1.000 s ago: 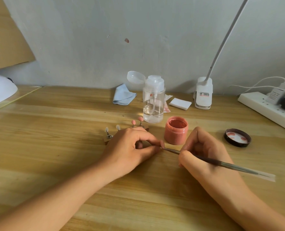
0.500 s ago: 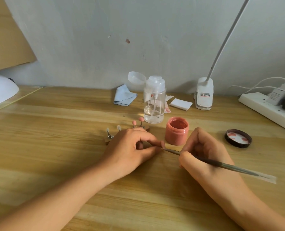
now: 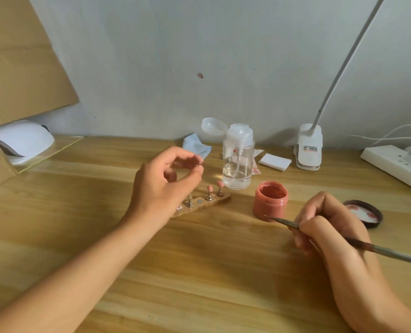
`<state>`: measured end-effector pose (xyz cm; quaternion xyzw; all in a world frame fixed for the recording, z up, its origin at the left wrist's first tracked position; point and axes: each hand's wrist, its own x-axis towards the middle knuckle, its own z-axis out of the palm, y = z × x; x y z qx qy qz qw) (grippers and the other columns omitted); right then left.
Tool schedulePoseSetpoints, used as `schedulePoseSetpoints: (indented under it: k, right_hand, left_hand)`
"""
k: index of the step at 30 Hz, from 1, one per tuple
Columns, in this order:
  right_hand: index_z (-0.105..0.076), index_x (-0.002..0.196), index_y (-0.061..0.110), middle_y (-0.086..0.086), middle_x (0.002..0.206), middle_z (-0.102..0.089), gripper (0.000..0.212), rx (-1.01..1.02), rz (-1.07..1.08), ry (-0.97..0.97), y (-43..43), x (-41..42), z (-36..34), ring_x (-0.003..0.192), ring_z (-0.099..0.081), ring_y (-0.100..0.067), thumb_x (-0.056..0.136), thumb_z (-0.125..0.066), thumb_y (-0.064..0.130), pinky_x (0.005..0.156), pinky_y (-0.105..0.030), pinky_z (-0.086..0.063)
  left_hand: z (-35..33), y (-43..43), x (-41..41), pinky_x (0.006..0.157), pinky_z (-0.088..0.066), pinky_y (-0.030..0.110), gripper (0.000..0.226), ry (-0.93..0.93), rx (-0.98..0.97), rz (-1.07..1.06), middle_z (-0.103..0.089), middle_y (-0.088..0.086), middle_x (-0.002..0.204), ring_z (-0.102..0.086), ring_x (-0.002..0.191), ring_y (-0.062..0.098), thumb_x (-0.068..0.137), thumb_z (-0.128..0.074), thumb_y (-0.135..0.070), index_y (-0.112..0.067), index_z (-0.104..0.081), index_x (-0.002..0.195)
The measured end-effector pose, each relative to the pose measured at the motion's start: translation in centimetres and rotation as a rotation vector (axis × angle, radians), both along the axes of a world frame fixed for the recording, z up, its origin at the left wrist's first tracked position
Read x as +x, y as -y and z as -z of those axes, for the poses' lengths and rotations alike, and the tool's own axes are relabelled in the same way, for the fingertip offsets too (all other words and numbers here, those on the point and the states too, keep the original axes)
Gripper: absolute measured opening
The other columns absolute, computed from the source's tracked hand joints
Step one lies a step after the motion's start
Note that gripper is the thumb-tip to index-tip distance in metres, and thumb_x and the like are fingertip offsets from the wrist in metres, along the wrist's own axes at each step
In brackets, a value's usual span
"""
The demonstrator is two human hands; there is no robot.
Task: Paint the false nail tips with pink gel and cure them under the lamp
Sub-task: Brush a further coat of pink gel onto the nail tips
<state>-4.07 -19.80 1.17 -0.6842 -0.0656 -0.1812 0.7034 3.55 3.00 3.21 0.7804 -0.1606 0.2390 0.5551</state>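
My left hand [image 3: 166, 181] hovers above the wooden nail holder [image 3: 220, 200], its fingers curled round a small pink-tipped nail stand [image 3: 170, 175] that is blurred. Two pink painted nail tips [image 3: 215, 187] stand on pegs at the holder's right end; one magnet spot is bare and other pegs are partly hidden behind the hand. My right hand [image 3: 329, 227] grips a thin brush [image 3: 281, 222], whose tip points left in front of the open pink gel jar [image 3: 270, 200]. The white curing lamp [image 3: 24, 140] sits at the far left.
The jar's lid [image 3: 364, 212] lies upturned to the right. A clear pump bottle [image 3: 238, 162], blue cloth [image 3: 196, 146], white wipes [image 3: 275, 162] and a desk lamp clamp [image 3: 309, 147] line the wall. A power strip [image 3: 391, 162] lies far right, cardboard [image 3: 19, 56] far left.
My left hand rose off the table and moved back over the holder, uncovering it. My right hand drew the brush away to the right, off the tip it was touching.
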Motion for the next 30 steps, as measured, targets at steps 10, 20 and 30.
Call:
schedulePoseSetpoints:
  k: [10, 20, 30]
  right_hand:
    - [-0.047, 0.067, 0.006, -0.009, 0.052, -0.055, 0.024, -0.028, -0.046, -0.081, 0.0, 0.0, 0.1, 0.045, -0.046, -0.011, 0.084, -0.058, -0.007, 0.043, -0.018, -0.037]
    - [-0.047, 0.068, 0.003, -0.009, 0.048, -0.054, 0.026, -0.046, -0.030, -0.112, 0.1, 0.3, 0.2, 0.041, -0.047, -0.009, 0.086, -0.050, -0.016, 0.041, -0.015, -0.038]
    - [-0.047, 0.070, 0.003, -0.008, 0.048, -0.054, 0.023, -0.054, -0.048, -0.111, 0.0, 0.3, 0.3, 0.041, -0.046, -0.009, 0.086, -0.051, -0.013, 0.040, -0.015, -0.036]
  left_hand:
    - [2.0, -1.3, 1.3, 0.072, -0.049, 0.033, 0.009, -0.347, 0.147, 0.001, -0.066, -0.026, 0.074, -0.054, 0.089, 0.016, 0.069, -0.078, -0.037, -0.036, -0.075, 0.078]
    - [2.3, -1.1, 1.4, 0.081, -0.051, 0.033, 0.017, -0.355, 0.250, -0.079, -0.069, -0.024, 0.075, -0.058, 0.082, 0.007, 0.060, -0.068, -0.045, -0.039, -0.073, 0.075]
    - [2.8, -1.6, 1.8, 0.072, -0.041, 0.030, 0.012, -0.382, 0.228, 0.011, -0.068, -0.018, 0.072, -0.054, 0.074, 0.010, 0.070, -0.084, -0.032, -0.035, -0.074, 0.075]
